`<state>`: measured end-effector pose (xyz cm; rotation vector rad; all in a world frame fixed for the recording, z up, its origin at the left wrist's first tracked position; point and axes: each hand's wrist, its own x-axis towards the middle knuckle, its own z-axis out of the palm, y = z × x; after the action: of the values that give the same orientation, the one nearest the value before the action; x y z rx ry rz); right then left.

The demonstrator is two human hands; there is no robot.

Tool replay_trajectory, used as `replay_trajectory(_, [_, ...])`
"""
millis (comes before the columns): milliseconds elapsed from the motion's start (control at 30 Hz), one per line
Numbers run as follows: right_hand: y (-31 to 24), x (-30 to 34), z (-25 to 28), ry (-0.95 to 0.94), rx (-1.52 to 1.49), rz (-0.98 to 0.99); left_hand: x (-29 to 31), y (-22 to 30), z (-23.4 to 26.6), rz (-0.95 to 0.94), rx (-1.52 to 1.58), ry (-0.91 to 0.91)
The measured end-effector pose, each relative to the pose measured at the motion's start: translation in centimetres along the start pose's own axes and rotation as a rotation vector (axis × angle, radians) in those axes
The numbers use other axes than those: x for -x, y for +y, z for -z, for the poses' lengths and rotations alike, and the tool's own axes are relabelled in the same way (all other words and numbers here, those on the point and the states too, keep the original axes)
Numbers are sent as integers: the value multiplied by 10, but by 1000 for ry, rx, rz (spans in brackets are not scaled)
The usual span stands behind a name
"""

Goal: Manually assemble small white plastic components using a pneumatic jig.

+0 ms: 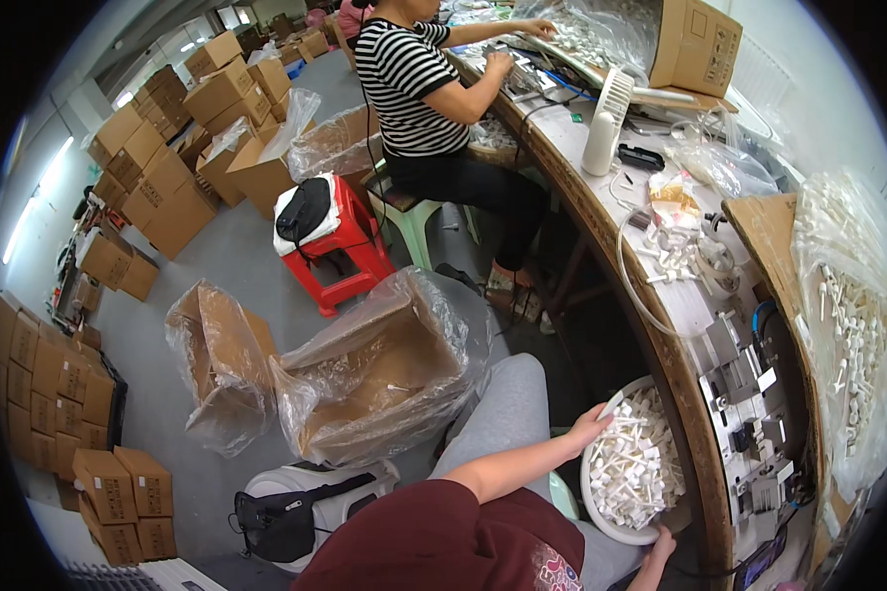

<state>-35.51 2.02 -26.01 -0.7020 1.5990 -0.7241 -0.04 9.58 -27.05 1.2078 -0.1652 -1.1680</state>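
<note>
A round white basin (588, 485) sits at my lap, beside the curved edge of the workbench, heaped with small white plastic parts (636, 463). My left hand (589, 427) is closed on the far-left part of its rim, thumb toward the parts. At the near side, my right hand (662, 545) grips the rim too; some of its fingers are hidden beneath the basin.
On the workbench (675, 300) stand a metal fixture (744, 424) and a white fan (609, 123). Plastic-lined cartons (365, 384) lie open on the floor to my left. A red stool (350, 241) stands near a seated co-worker (414, 84).
</note>
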Motion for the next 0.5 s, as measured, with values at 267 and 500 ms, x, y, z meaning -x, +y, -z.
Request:
replay_trajectory(267, [11,11,-30,-13,67,234,-23,8,28,-98,70,73])
replay_trajectory(500, [-9,32,-139,-108,-37,442,-14,79,97,-124,173,192])
